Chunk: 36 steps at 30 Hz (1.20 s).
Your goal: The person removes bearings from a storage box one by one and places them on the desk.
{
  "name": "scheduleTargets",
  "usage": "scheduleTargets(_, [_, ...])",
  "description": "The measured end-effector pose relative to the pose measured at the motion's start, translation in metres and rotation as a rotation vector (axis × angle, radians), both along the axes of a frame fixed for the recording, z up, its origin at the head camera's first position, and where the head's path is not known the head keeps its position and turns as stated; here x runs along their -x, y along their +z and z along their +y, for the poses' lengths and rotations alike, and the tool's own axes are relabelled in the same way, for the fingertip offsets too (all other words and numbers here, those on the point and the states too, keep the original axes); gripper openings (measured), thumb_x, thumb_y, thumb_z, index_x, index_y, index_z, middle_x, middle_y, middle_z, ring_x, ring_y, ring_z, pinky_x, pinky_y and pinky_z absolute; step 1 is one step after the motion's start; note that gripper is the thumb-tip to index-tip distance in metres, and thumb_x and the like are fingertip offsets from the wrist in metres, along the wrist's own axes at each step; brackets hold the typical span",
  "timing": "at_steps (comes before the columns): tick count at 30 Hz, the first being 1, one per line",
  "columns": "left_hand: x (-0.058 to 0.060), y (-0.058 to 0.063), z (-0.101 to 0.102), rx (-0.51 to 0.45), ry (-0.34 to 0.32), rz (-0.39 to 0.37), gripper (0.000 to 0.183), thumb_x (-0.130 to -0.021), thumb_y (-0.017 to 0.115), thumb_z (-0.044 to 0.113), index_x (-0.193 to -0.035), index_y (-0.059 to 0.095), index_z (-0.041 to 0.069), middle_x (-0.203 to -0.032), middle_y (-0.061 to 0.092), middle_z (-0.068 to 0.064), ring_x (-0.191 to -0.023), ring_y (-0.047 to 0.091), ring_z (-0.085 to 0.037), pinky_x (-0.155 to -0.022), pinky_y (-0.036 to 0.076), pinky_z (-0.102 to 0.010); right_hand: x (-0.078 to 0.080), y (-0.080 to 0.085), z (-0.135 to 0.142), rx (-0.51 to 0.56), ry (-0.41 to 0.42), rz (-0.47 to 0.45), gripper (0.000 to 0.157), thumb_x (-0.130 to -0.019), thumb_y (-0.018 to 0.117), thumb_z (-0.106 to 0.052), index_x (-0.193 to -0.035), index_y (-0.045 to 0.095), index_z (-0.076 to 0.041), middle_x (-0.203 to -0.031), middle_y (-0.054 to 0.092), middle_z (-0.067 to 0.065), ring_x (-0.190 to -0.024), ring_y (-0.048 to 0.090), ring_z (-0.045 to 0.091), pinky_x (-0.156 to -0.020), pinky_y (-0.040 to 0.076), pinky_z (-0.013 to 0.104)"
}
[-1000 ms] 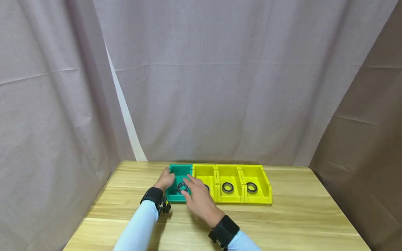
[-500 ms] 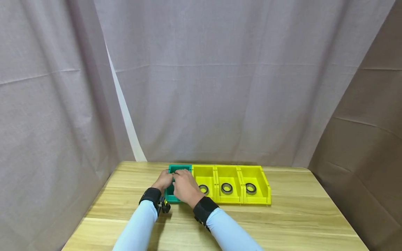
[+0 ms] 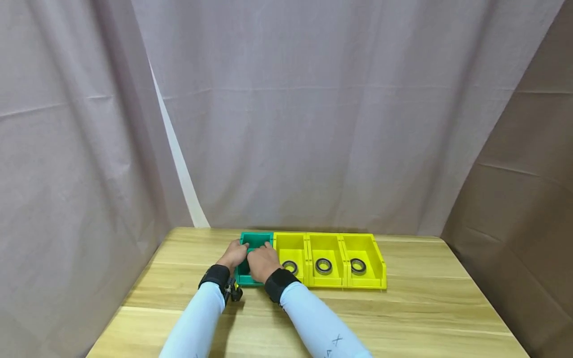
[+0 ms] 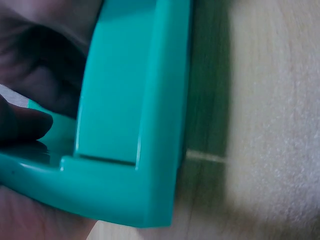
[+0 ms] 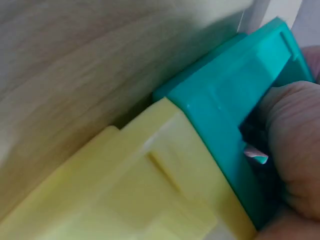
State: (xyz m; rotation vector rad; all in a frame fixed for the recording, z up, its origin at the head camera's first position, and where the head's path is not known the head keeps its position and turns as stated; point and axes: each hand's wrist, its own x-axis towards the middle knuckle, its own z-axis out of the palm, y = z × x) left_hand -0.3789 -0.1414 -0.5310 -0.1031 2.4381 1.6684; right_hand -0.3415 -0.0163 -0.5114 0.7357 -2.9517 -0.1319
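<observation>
Green bin (image 3: 257,239): the left hand (image 3: 234,254) grips its side, the right hand (image 3: 263,261) reaches inside, its opening and hold hidden.

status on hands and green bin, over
Left hand gripping green bin. Right hand reaching inside it, hold hidden. Right hand partly blocking view into bin.

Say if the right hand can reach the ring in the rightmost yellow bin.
Probably yes: nothing covers the ring in its open yellow bin, though the right hand must first leave the green bin.
</observation>
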Motion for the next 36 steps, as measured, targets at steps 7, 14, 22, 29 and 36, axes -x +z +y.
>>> scheduleTargets(7, [0.0,0.004,0.0,-0.014,0.005,-0.017,0.028,-0.107,0.037,0.02,-0.116,0.053,-0.001,-0.105,0.051,-0.01,-0.1,0.05,-0.025,-0.087,0.044,-0.039,0.003,0.001,-0.004,-0.011,-0.056,-0.005,0.027,-0.083,0.078,-0.046,-0.084,0.074,-0.02,-0.082,0.074,-0.003,-0.094,0.071,0.019,-0.124,0.017,0.056])
scheduleTargets(14, [0.0,0.0,-0.005,0.016,0.023,-0.001,0.029,-0.106,0.038,0.018,-0.117,0.054,-0.004,-0.109,0.053,-0.015,-0.101,0.05,-0.026,-0.088,0.043,-0.039,0.004,-0.005,-0.01,-0.045,-0.068,-0.002,0.03,-0.085,0.075,-0.048,-0.097,0.075,-0.02,-0.094,0.074,-0.001,-0.096,0.069,0.019,-0.125,0.017,0.054])
scheduleTargets(22, [0.006,-0.002,-0.002,0.003,0.034,-0.006,0.03,-0.105,0.04,0.019,-0.12,0.055,-0.002,-0.114,0.054,-0.014,-0.105,0.049,-0.027,-0.091,0.042,-0.041,0.007,-0.004,-0.008,-0.052,-0.083,-0.017,0.01,-0.092,0.068,-0.029,-0.086,0.071,-0.021,-0.1,0.072,0.001,-0.099,0.067,0.02,-0.124,0.015,0.055])
scheduleTargets(29, [0.007,0.001,0.002,-0.014,0.025,-0.006,0.031,-0.106,0.039,0.019,-0.123,0.055,-0.002,-0.119,0.056,-0.016,-0.109,0.051,-0.027,-0.096,0.043,-0.044,0.01,-0.004,-0.005,-0.062,-0.09,-0.032,0.019,-0.09,0.068,-0.033,-0.075,0.068,-0.021,-0.105,0.071,0.001,-0.108,0.065,0.02,-0.124,0.013,0.056])
scheduleTargets(36, [0.002,0.001,0.003,-0.023,0.029,-0.007,0.039,-0.106,0.039,0.021,-0.135,0.05,-0.003,-0.134,0.054,-0.022,-0.126,0.051,-0.036,-0.106,0.042,-0.053,0.008,-0.008,-0.002,-0.089,-0.053,0.027,0.017,-0.092,0.064,-0.035,-0.093,0.074,-0.021,-0.119,0.069,0.003,-0.118,0.062,0.023,-0.124,0.016,0.056])
